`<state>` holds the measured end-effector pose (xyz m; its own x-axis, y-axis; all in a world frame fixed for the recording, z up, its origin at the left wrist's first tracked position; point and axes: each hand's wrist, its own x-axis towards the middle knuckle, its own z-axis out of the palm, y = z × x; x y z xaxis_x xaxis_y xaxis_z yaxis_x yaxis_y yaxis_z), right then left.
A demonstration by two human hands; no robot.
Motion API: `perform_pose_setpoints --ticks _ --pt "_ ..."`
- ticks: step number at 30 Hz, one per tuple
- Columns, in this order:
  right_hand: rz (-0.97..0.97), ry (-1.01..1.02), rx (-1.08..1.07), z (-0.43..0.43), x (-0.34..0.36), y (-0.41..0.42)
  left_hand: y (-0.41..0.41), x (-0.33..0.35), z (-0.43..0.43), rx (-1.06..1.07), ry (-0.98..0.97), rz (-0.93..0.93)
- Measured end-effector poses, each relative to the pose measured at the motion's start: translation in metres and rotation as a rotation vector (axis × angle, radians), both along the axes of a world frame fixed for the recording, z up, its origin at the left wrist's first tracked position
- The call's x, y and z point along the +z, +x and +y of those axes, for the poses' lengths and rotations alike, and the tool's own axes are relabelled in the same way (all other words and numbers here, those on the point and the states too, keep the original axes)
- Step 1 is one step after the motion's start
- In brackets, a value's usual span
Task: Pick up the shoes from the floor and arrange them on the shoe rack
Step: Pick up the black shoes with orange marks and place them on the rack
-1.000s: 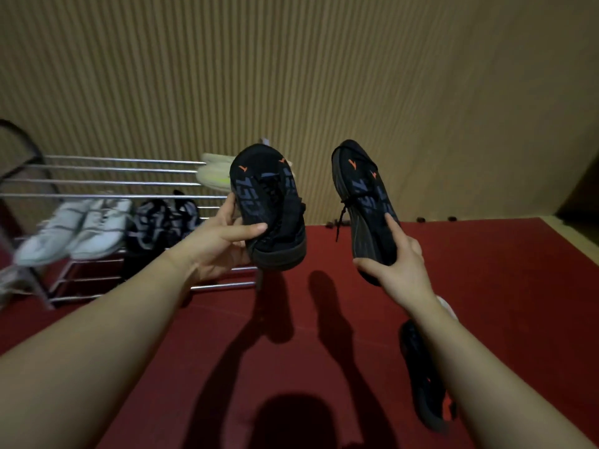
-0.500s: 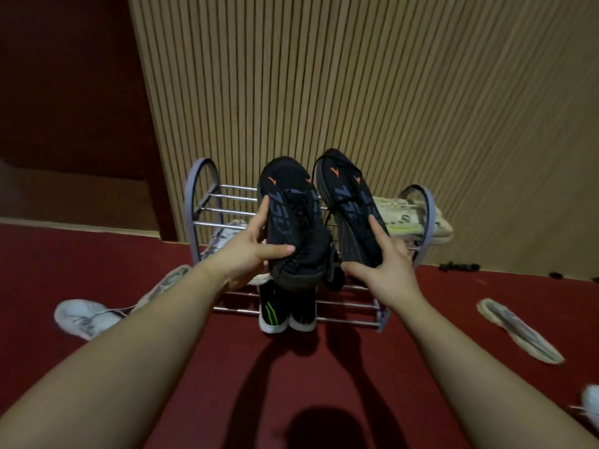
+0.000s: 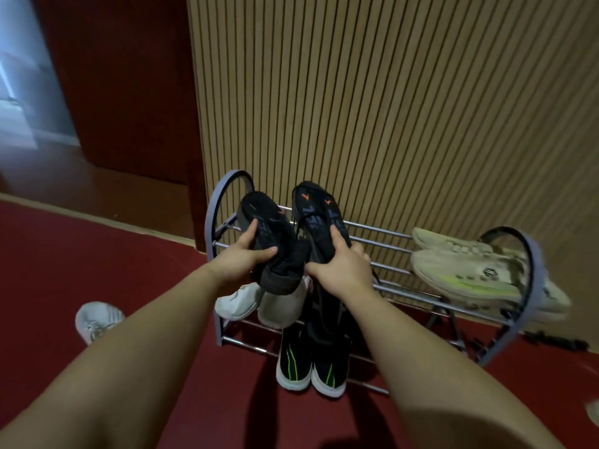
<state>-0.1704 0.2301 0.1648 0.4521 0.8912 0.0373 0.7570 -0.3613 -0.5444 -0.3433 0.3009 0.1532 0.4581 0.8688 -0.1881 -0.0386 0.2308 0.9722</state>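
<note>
My left hand grips one black shoe with orange marks, toe pointing away, over the left end of the metal shoe rack. My right hand holds the matching black shoe right beside it, above the top bars. The two shoes touch near their heels. Cream and lime shoes lie on the top tier at the right. White shoes sit on the lower tier under my hands, and black shoes with green stripes stick out at the rack's bottom front.
A white shoe lies on the red floor left of the rack. A ribbed wooden wall stands behind the rack. A dark red door or panel is at the left. Something white shows at the far right edge.
The view swung left and came closer to the rack. Both hands brought the black shoes together and lower, down over the left part of the top tier.
</note>
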Motion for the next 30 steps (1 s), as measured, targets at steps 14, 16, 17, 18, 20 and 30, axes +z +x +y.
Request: perform_pose_setpoints --ticks 14,16,17,18,20,30 --pt "-0.093 -0.043 0.513 0.001 -0.027 0.070 0.019 -0.026 -0.029 0.144 0.418 0.658" --pt "-0.136 -0.035 0.519 0.006 -0.024 0.067 0.024 -0.028 -0.024 0.192 0.448 0.647" --pt "-0.151 -0.024 0.520 0.010 -0.024 0.065 0.024 -0.029 -0.021 0.202 0.472 0.662" --pt "-0.159 -0.016 0.516 0.014 -0.024 0.063 0.024 -0.030 -0.015 0.205 0.488 0.688" --pt "-0.177 -0.004 0.502 0.023 -0.026 0.055 0.020 -0.027 -0.004 0.201 0.534 0.746" --pt "-0.218 -0.027 0.456 0.068 -0.030 0.038 0.002 -0.024 0.051 0.059 0.539 0.870"
